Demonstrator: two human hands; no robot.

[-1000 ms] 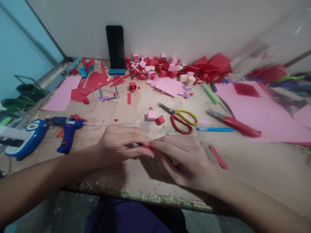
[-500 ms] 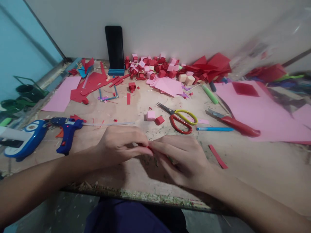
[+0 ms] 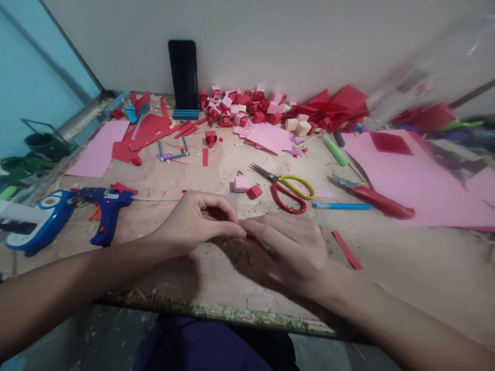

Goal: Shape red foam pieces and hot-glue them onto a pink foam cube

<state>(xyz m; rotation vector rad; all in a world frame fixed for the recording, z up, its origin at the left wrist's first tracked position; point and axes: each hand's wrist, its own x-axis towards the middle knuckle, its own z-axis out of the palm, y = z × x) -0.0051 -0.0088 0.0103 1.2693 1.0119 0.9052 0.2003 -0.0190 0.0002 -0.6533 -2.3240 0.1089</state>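
Note:
My left hand (image 3: 199, 219) is closed in a pinch, thumb and forefinger meeting at a small piece of red paper (image 3: 251, 236). Only a thin red edge of it shows; the fingers hide the rest. Against those fingertips my right hand (image 3: 292, 242) is closed on the same piece, its fingers pressed together. Just beyond the hands sit a pink paper cube (image 3: 240, 184) and a small red paper block (image 3: 254, 192). Scissors (image 3: 286, 185) with one yellow and one red handle lie spread behind my right hand. A red paper strip (image 3: 347, 250) lies to its right.
A blue glue gun (image 3: 110, 211) and a tape dispenser (image 3: 46, 221) stand at left. A phone (image 3: 183, 72) leans upright behind, beside a heap of paper cubes (image 3: 247, 105). At right are a red-handled knife (image 3: 382, 201), a blue stick (image 3: 342, 206) and pink sheets (image 3: 421, 180).
My left hand has risen slightly and its fingers arch more around the pinch. My right hand has turned a little, knuckles up, with its fingers flatter and closer together.

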